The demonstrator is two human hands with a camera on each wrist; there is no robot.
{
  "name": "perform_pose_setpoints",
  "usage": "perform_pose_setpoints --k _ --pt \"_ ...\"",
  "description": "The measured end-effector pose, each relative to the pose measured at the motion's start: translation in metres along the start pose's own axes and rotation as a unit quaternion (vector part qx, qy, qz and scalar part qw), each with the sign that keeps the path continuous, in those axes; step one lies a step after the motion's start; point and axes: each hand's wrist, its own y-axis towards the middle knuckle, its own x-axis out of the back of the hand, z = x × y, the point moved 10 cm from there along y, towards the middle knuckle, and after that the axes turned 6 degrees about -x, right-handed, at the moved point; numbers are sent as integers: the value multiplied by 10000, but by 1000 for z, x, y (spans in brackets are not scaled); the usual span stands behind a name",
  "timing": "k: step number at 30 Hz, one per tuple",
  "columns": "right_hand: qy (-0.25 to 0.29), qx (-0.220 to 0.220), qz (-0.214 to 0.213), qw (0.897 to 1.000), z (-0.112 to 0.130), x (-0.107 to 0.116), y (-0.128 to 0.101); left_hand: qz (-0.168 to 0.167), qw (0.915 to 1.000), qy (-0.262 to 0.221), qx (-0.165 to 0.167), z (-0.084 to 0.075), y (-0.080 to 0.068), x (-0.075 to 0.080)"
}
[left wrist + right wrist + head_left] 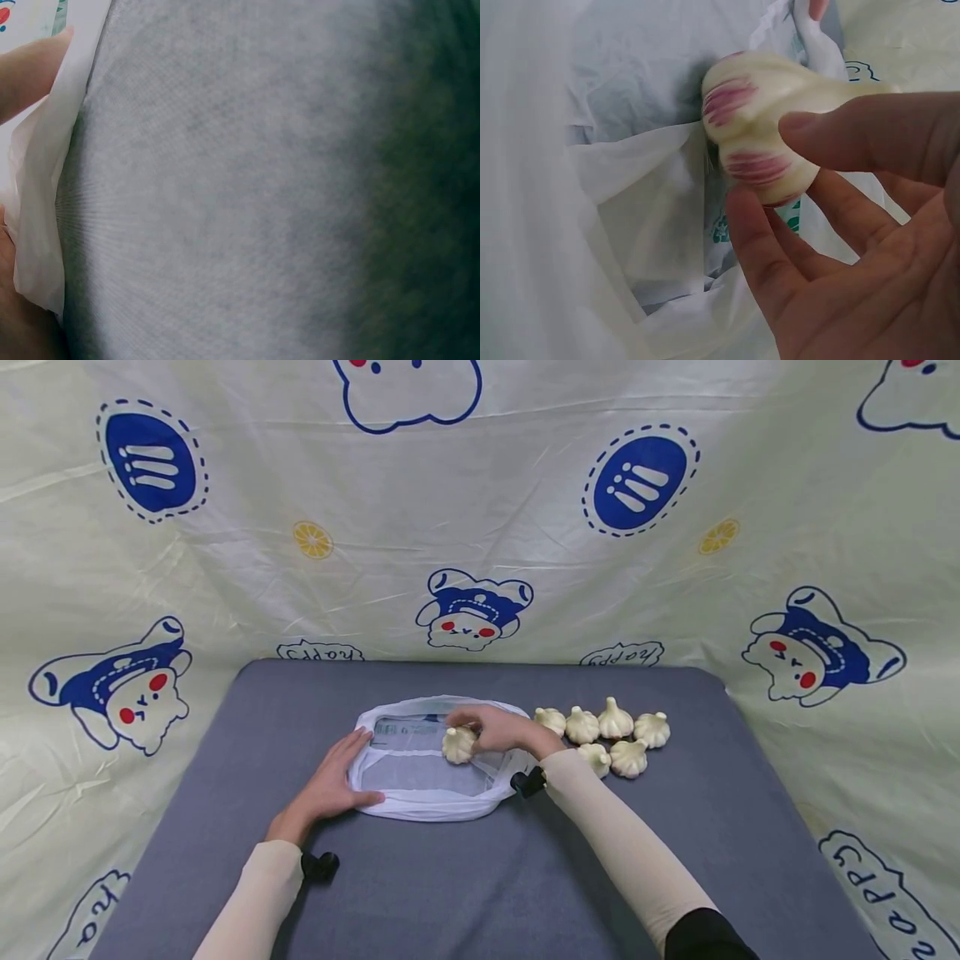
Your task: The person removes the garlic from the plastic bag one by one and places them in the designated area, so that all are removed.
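A white plastic bag [431, 806] lies spread on the table with its mouth wide and facing up. Along its left rim rests my left hand [333, 781], fingers extended, thumb near the front edge. In the left wrist view, the thumb [34, 71] lies over the white plastic; the other fingers are mostly hidden. My right hand [498, 729] pinches a garlic bulb [458, 745] above the bag's mouth. Seen from the right wrist, purple streaks mark this bulb [754, 124], held between thumb and fingertips, with the bag's inside below.
Several more garlic bulbs [615, 720] sit in two loose rows right of the bag, beside my right forearm. A grey-blue cloth [420, 893] covers the table. Behind it hangs a pale printed curtain [510, 485].
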Motion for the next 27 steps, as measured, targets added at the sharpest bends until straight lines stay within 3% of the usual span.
perform_pose_setpoints --k 11,27 --pt "-469 -135 -111 9987 -8 0 10 -1 10000 7 24 0 0 0" --pt "-258 -403 -319 9983 -8 1 8 14 10000 -3 21 1 0 -1"
